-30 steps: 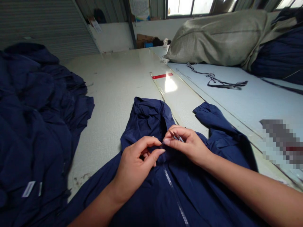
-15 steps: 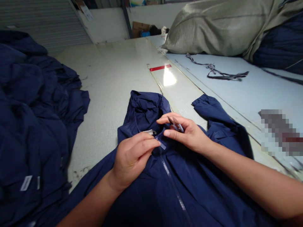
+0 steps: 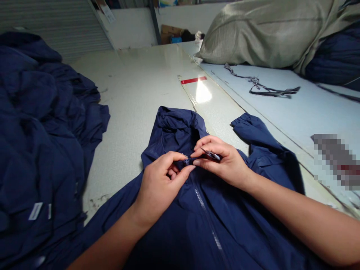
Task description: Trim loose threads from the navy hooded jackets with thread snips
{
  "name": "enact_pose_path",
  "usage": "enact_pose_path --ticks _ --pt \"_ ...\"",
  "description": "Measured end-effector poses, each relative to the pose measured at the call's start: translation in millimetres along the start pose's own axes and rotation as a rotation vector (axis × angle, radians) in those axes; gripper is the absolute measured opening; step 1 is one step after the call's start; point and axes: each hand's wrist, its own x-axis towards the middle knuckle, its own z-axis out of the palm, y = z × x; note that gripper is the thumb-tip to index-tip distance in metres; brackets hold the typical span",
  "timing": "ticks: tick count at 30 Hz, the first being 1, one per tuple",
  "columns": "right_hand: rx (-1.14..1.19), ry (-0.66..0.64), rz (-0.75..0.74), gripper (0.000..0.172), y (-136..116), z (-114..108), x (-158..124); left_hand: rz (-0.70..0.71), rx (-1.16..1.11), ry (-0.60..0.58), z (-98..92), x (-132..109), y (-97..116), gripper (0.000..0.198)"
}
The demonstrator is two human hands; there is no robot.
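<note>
A navy hooded jacket (image 3: 174, 217) lies front up before me, its zip (image 3: 201, 198) closed and its hood (image 3: 180, 125) spread away from me. My left hand (image 3: 160, 183) pinches the collar at the top of the zip between thumb and forefinger. Just to its right, my right hand (image 3: 223, 159) grips the same collar edge with its fingertips. A small pair of thread snips (image 3: 210, 154) is tucked in that hand, blades pointing left. The zip slider is mostly hidden by my fingers.
A heap of navy garments (image 3: 42, 131) covers the left side. A large grey-beige sack (image 3: 253, 33) stands at the back right, near dark cords (image 3: 258, 86). Red tape (image 3: 194, 80) marks the pale tabletop (image 3: 135, 86). A blurred-out item (image 3: 337, 159) lies at right.
My left fingers have shifted from the zip pull to the collar edge, covering the pull. My right fingertips have closed on the collar beside them, and the snips have tipped flatter.
</note>
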Motion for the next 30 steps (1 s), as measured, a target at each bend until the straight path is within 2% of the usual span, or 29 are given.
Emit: enact_pose_path --ticks 2,7,14,25,30 --pt "-0.074 0.027 -0.007 0.021 -1.8 -2.4 -0.2 0.068 0.083 0.062 -0.9 0.3 1.1 0.011" --pt "-0.245 -0.016 -0.013 0.017 -8.1 -8.7 -0.5 0.177 0.189 0.157 -3.4 -0.8 2.5 0.007" --pt "-0.387 -0.073 -0.027 0.017 -9.6 -7.8 -0.7 0.226 0.251 0.172 -2.4 -2.5 0.6 0.008" --pt "-0.377 -0.064 -0.054 0.018 -4.7 -4.4 -1.0 0.309 0.341 0.121 -2.0 -4.9 -1.8 0.008" --pt "-0.374 -0.063 -0.062 0.018 -4.2 -4.2 -0.9 0.305 0.341 0.117 -2.1 -4.8 -2.1 0.007"
